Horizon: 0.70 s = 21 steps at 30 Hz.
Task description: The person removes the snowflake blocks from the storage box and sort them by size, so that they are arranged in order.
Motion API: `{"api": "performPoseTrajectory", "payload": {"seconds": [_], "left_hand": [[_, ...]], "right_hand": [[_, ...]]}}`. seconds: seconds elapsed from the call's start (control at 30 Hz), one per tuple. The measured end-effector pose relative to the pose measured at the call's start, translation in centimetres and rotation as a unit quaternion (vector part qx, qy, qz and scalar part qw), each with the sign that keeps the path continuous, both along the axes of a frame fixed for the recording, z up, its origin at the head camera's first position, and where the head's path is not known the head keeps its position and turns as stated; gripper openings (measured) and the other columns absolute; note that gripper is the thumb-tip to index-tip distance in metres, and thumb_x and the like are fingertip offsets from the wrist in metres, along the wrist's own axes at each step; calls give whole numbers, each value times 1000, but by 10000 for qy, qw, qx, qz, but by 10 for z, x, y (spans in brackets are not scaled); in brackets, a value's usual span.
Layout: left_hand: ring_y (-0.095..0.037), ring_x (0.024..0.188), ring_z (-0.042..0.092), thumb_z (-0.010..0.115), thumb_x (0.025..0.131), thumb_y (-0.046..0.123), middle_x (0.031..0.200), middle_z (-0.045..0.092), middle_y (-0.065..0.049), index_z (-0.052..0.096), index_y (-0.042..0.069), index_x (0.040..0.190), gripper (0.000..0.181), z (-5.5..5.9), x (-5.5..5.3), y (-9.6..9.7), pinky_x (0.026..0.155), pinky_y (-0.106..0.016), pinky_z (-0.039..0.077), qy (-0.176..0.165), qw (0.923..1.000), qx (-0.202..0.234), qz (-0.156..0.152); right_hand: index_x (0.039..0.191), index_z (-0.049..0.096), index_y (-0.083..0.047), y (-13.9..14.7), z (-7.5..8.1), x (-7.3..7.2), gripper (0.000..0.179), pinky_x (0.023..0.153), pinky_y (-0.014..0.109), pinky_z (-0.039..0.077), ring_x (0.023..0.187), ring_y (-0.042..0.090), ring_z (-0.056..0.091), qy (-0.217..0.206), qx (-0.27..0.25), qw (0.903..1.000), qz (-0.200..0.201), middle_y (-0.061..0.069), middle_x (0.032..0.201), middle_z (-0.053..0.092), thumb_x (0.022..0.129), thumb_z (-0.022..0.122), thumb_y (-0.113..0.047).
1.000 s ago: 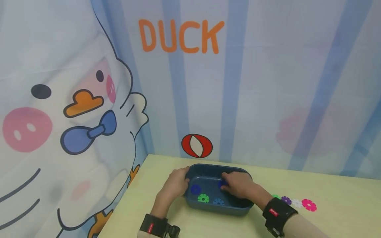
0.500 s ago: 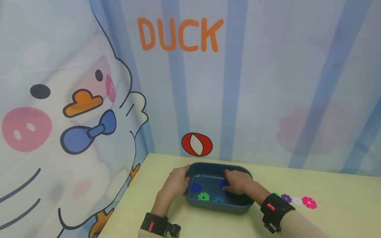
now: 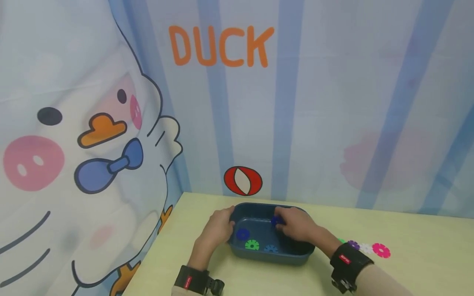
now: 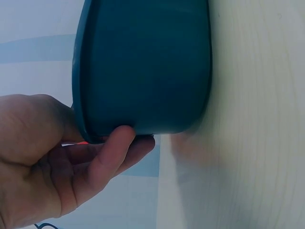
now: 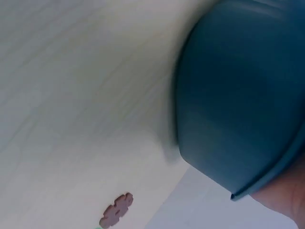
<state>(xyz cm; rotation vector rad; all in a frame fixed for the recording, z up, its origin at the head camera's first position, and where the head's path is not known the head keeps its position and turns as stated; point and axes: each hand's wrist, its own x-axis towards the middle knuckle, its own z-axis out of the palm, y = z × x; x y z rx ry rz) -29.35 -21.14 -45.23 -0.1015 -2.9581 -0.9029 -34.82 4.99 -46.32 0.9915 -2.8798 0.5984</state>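
A dark blue plastic basin (image 3: 272, 258) stands on the table. My left hand (image 3: 218, 226) grips its left end, thumb at the rim and fingers against the outer wall (image 4: 143, 71) in the left wrist view. Inside the basin, my right hand (image 3: 296, 224) pinches a dark blue snowflake disc (image 3: 275, 221); part of it is hidden by the fingers. On the basin floor lie another dark blue disc (image 3: 243, 234), a bright green disc (image 3: 252, 245) and a lighter blue disc (image 3: 271, 248). The right wrist view mostly shows the basin's outside wall (image 5: 238, 105), which hides the fingertips.
Right of the basin, a row of discs lies on the pale yellow table (image 3: 426, 263): green (image 3: 341, 240), purple (image 3: 353, 245), white (image 3: 366, 248) and pink (image 3: 381, 250). A printed duck curtain (image 3: 314, 123) hangs behind and at the left.
My right hand has risen slightly inside the basin, and the dark blue disc in its fingers has come up with it. The left hand keeps its grip on the basin.
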Motion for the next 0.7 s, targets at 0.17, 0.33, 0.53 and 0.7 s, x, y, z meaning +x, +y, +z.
{"api": "performPoseTrajectory", "payload": {"seconds": [0.17,0.33,0.53,0.7], "left_hand": [[-31,115,67,62,103,0,150,59,-26,51,-4,153,51,0,1,2,90,-43,61,-4,10000,53,-13],[-33,118,68,62,103,0,150,59,-26,51,-4,153,51,0,3,0,87,-44,63,-6,10000,59,18],[-33,117,68,63,103,0,149,59,-27,51,-5,153,52,1,4,-2,88,-42,62,76,10000,6,-3],[-30,96,75,61,103,-2,149,58,-30,50,-6,153,52,0,2,-1,58,-30,58,-13,9998,181,-55]], "right_hand": [[109,65,-13,12,6,5,22,76,45,59,87,21,69,182,-183,9997,54,4,99,74,92,78,-10],[118,65,-14,27,16,12,21,68,38,56,78,14,65,92,-322,9994,129,2,98,75,98,72,-12],[120,67,-14,47,28,15,16,65,31,51,70,7,55,64,-510,9987,47,-3,93,72,104,66,-13],[126,65,-11,65,32,20,21,56,30,46,58,10,53,-282,-594,9976,-232,-3,80,64,105,64,-14]]}}
